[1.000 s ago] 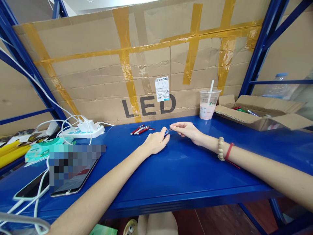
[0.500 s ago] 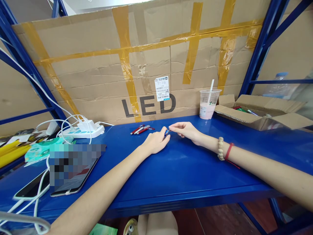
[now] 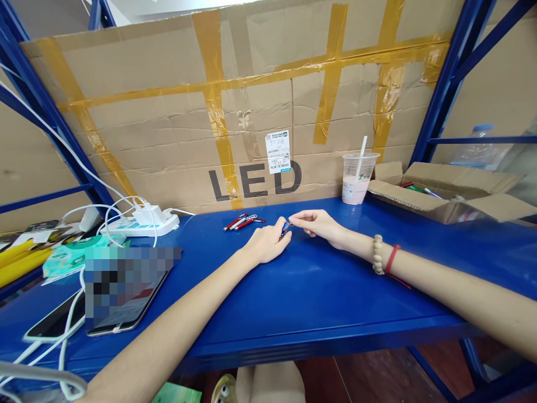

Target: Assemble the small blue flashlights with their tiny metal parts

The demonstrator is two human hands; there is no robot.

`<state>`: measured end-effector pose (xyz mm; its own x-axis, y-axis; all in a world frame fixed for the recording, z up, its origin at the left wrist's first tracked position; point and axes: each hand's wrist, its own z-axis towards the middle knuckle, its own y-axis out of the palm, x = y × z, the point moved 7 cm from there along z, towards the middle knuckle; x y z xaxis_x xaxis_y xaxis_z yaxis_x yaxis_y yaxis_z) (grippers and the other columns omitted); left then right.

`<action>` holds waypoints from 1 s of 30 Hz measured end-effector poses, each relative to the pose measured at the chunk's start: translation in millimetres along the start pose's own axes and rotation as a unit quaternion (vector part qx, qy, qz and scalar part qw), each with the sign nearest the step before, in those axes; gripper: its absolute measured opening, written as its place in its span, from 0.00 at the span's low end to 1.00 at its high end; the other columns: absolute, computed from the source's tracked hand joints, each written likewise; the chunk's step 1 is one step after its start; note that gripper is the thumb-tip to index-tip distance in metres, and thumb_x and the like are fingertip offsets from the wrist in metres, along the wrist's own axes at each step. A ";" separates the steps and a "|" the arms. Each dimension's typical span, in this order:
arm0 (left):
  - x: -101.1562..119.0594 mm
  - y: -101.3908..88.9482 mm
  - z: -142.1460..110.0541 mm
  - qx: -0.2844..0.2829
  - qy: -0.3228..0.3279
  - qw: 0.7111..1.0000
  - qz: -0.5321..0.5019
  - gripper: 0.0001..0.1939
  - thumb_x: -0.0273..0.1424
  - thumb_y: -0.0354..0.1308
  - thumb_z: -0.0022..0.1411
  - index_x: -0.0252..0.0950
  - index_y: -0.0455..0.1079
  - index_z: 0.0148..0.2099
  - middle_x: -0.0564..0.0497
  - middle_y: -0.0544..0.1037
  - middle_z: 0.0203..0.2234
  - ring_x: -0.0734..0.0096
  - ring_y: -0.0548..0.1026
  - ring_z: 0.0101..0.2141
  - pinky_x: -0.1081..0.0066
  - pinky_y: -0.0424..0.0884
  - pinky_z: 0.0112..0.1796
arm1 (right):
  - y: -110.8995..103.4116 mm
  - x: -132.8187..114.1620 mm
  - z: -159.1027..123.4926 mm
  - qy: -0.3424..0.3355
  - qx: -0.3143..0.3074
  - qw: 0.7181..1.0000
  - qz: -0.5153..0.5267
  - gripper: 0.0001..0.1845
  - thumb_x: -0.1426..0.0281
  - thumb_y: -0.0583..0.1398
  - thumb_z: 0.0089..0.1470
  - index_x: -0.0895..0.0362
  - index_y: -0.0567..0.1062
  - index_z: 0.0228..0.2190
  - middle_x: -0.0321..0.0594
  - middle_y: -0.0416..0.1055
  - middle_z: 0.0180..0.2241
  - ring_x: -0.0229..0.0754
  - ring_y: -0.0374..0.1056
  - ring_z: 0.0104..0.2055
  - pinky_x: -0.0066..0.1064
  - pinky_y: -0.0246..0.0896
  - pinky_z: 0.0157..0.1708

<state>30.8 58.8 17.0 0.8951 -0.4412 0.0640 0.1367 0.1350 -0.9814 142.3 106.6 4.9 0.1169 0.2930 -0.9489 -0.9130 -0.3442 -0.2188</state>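
Over the blue tabletop [image 3: 310, 296], my left hand [image 3: 265, 244] is closed round a small blue, silver-tipped pen [image 3: 285, 229], most of it hidden by the fingers. My right hand [image 3: 319, 225] pinches at the pen's silver end, thumb and forefinger together; whether a separate small part sits between them is too small to tell. Just beyond my left wrist lie several red and silver pens [image 3: 243, 223] in a loose group.
A cup with a straw [image 3: 356, 182] and an open cardboard box [image 3: 444, 204] stand at back right. To the left are a tablet [image 3: 134, 305], a phone [image 3: 54, 322], a power strip [image 3: 142, 225] and loose white cables. Taped cardboard [image 3: 168, 134] rises behind.
Almost nothing differs. My right hand and forearm have shifted very slightly left, while my left hand keeps its place and its hold on the blue pen.
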 end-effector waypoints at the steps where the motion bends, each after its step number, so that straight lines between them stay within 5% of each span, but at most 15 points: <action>1: 0.1 -0.1 -0.1 -0.001 -0.001 1.000 0.000 0.13 0.40 0.34 0.64 0.38 0.52 0.44 0.48 0.75 0.31 0.59 0.75 0.34 0.68 0.65 0.30 | 0.4 -0.5 -0.3 0.000 -0.001 1.000 -0.001 0.23 0.55 0.63 0.38 0.57 0.77 0.34 0.33 0.65 0.20 0.28 0.50 0.19 0.24 0.46 0.17; 30: -2.4 1.1 0.3 0.004 -0.003 1.000 -0.005 0.13 0.41 0.35 0.64 0.39 0.52 0.43 0.49 0.75 0.30 0.60 0.75 0.33 0.69 0.65 0.30 | 2.5 -2.5 -1.2 -0.006 -0.008 1.000 -0.008 0.24 0.55 0.62 0.39 0.59 0.76 0.35 0.34 0.66 0.21 0.28 0.51 0.19 0.23 0.46 0.17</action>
<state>28.9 60.3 15.8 0.8963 -0.4371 0.0746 0.1492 0.1387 -0.9790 140.1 103.9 6.5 0.1266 0.3089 -0.9426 -0.9049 -0.3533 -0.2374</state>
